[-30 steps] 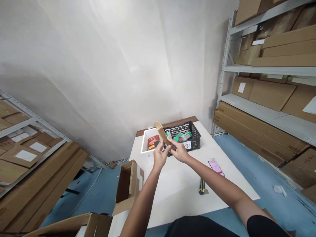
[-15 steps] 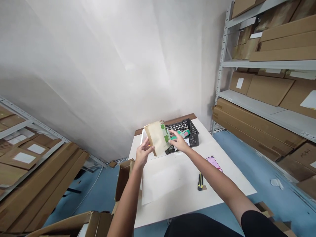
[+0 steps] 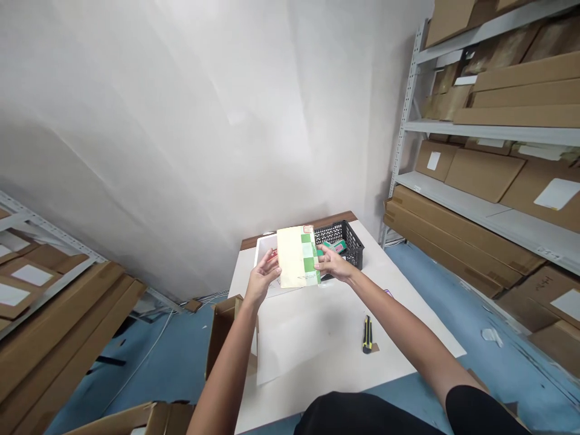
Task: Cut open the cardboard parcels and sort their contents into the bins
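A thin cream book (image 3: pixel 290 258) with green and white squares down its right side is raised over the far part of the table, its cover facing me. My left hand (image 3: pixel 261 278) pinches its left edge between thumb and fingers. At the opposite edge, my right hand (image 3: pixel 335 264) grips it the same way. Behind the book stands a black plastic basket (image 3: pixel 354 248) with a green and pink item (image 3: pixel 338 246) inside. A white tray (image 3: pixel 263 243), partly covered by the book, has something red in it.
On the white table (image 3: pixel 326 386) lie a yellow-and-black utility knife (image 3: pixel 367 335) and a phone (image 3: pixel 388 292), mostly covered by my right arm. An open cardboard box (image 3: pixel 222 326) stands at the left edge. Shelves with cartons (image 3: pixel 480 241) line the right side; more cartons (image 3: pixel 58 338) are at left.
The book has turned from tilted to nearly upright and square to me, moving slightly right. Both hands keep hold of it. My right arm now covers most of the phone.
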A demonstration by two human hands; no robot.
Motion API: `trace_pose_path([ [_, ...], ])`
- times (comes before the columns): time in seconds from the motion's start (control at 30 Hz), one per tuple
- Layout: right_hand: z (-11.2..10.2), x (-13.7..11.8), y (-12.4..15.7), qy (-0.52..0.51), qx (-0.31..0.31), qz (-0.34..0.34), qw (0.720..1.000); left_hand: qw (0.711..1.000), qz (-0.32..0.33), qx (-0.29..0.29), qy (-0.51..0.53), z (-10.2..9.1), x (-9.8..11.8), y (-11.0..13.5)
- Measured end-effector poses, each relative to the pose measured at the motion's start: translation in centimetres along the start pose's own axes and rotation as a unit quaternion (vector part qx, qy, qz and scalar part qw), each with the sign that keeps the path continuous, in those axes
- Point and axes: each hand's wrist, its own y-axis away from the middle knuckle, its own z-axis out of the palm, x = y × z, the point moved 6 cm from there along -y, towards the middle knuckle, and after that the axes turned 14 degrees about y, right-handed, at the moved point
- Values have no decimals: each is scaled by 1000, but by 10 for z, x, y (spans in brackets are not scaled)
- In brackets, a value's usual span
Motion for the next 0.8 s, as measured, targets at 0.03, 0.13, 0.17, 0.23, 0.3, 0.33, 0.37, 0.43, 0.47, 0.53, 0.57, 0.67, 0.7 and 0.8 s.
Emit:
trace_pose_path([
  [0.03,0,0,-3,12,21,-5,1000,999,24,25,-28,0,2,0],
  [0.13,5,0,-14,58,108,-41,992,993,64,38,-97,15,2,2],
  [0.17,11,-1,-17,77,128,-60,987,993,63,17,-99,25,0,2],
  [0.23,28,-4,-22,123,137,-101,978,994,61,-19,-85,43,-3,2],
  [0.3,48,-9,-26,181,119,-138,966,995,71,-16,-68,52,-3,1],
  [0.33,57,-11,-28,211,108,-150,960,995,76,-7,-58,53,-2,-1],
  [0.37,64,-12,-31,240,97,-156,953,996,79,1,-46,50,-1,-3],
  [0.43,73,-11,-38,281,70,-157,944,997,73,12,-17,38,3,-6],
  [0.47,74,-8,-44,291,65,-155,942,998,67,16,-2,30,5,-8],
  [0.53,63,-1,-56,290,107,-139,941,998,46,29,25,7,7,-10],
  [0.57,53,4,-63,284,149,-122,939,998,30,32,40,-4,7,-11],
  [0.67,29,32,-85,214,215,-35,952,996,-35,16,81,-36,-2,-14],
  [0.7,28,44,-93,173,192,-3,966,994,-60,6,91,-46,-9,-14],
  [0.8,37,79,-110,60,112,62,990,985,-129,-26,111,-69,-33,-16],
])
